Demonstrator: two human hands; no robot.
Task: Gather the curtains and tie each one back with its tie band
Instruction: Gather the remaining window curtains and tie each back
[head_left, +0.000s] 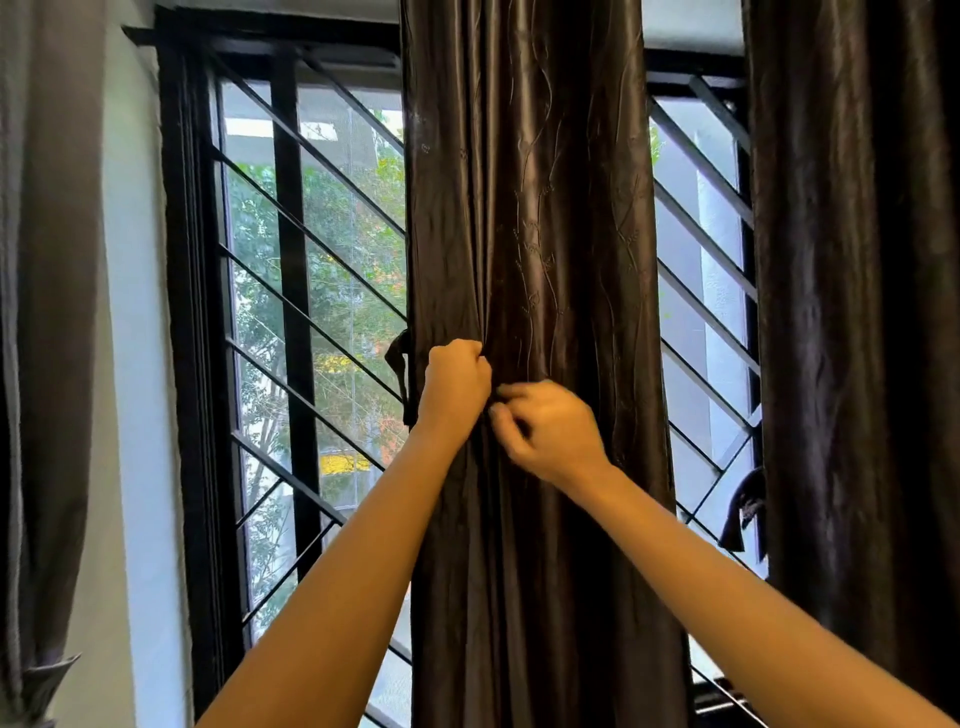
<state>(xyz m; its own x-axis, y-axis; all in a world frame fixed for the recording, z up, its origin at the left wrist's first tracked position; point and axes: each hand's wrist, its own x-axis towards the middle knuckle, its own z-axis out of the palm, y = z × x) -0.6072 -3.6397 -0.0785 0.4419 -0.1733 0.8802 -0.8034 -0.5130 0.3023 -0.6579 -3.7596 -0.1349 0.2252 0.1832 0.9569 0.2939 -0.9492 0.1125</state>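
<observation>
1. Dark brown satin curtain (524, 208) hangs mid-window (311, 312), bunched into vertical folds at hand height; gathering looks mostly done, tying not yet
2. Left hand (456, 382) is a tight fist, its fingers curled round a fold near the curtain's left edge
3. Right hand (553, 428) sits just beside it and slightly lower, fingers (506, 410) curled and narrow, pinching at the folds; blur hides whether a band end is also in that pinch
4. Tie band (397, 376) shows as a dark loop with a hanging strip at the curtain's left edge, just left of the left knuckles, on the window side; it runs down close to the left wrist, contact unclear, and no fingertip is visibly on it
5. Step in hand, judged: hold the bundle, then bring the band round it. To do it well, the left fist should stay firm so the folds do not spread, while the right hand sweeps in the looser right-side folds before going for the band; wrap at fist level, snug
6. Satin looks slippery, so a light pinch will likely lose cloth
7. Second curtain (852, 312) on the right looks untied, second band (745, 512) dangling at its left edge; grey curtain (47, 260) far left
</observation>
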